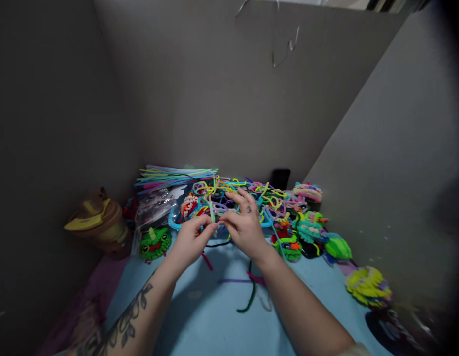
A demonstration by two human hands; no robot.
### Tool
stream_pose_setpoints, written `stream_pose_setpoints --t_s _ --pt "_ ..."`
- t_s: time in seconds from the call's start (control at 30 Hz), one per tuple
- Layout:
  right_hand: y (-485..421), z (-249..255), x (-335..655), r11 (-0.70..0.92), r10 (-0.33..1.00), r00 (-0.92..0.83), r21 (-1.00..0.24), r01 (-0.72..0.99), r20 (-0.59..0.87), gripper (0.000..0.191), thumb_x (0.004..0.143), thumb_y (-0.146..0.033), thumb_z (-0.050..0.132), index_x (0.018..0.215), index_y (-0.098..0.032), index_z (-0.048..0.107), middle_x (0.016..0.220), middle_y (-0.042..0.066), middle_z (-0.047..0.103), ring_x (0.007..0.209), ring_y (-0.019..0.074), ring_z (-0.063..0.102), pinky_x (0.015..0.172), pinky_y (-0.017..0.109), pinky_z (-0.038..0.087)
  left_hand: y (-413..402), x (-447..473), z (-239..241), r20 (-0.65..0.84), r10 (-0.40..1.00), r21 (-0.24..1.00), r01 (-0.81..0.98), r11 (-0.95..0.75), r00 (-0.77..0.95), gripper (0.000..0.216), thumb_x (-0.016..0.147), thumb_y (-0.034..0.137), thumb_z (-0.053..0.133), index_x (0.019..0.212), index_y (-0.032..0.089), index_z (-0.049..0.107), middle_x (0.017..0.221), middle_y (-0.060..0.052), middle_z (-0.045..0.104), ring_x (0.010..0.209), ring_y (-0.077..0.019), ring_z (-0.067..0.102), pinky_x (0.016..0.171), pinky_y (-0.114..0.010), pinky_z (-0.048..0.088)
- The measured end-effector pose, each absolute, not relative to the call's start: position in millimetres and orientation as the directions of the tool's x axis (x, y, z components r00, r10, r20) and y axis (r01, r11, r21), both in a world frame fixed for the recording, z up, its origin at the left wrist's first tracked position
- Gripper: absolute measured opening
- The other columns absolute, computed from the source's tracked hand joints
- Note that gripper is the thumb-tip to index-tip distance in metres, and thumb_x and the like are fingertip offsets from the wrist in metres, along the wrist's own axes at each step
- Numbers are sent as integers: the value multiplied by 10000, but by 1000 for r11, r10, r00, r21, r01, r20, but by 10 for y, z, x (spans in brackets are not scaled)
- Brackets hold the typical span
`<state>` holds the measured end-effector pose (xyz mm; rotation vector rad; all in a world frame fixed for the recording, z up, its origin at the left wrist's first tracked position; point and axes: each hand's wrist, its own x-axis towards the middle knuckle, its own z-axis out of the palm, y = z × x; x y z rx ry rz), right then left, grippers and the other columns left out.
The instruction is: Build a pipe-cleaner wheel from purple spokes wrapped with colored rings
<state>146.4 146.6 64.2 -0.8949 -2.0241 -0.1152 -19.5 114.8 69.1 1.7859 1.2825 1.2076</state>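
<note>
My left hand (192,238) is closed in a pinch on a pale green pipe cleaner (212,211), which stands up above the fingertips. My right hand (246,227) meets it, thumb and index finger pinched on a small lilac piece (219,224), seemingly the end of another pipe cleaner; its other fingers are raised. The fingertips of both hands nearly touch, hiding the join between the pieces. Just behind them lies a tangled heap of bent, many-coloured pipe cleaners (276,198) in a blue-rimmed tray (173,226).
Straight pipe cleaners (177,177) lie in a bundle at the back left. A green fuzzy figure (155,244) sits left, several more (308,228) right. A brown pot (103,227) stands far left, a black phone-like object (280,178) at the back. Loose pieces (248,299) lie on the blue tabletop (210,316).
</note>
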Motion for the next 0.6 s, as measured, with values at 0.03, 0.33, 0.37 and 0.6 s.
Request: stream_pose_setpoints --t_s 0.03,0.33,0.37,0.6 --pt "1464 636 1458 730 558 -336 -257 634 758 115 797 -194 595 732 -254 669 1284 33 494 1297 283 282 1037 507 292 1148 -199 693 327 938 854 390 -344 112 263 787 304 550 562 179 495 565 26 432 583 -124 398 558 -229 302" --pt "1446 700 1457 707 655 -152 -530 468 740 299 785 -271 618 1081 -252 584 1331 89 440 1257 258 381 1043 471 311 1237 -267 607 258 965 958 146 -248 -54 243 767 330 582 589 171 535 571 30 465 582 -117 400 569 -219 308" --pt "1448 709 1463 682 685 -98 -589 433 722 263 792 -284 606 1051 -239 591 1286 99 473 1220 252 423 1025 459 330 1260 -279 574 245 966 968 82 -239 -82 242 769 338 581 599 170 545 585 26 491 595 -119 418 592 -218 324" --pt "1519 647 1398 371 928 2 -922 108 374 259 760 -429 604 664 -196 660 998 79 605 1024 241 541 895 379 391 1344 -325 404 257 962 959 -101 -265 -87 234 788 384 589 690 172 586 663 14 550 664 -124 475 677 -224 369"
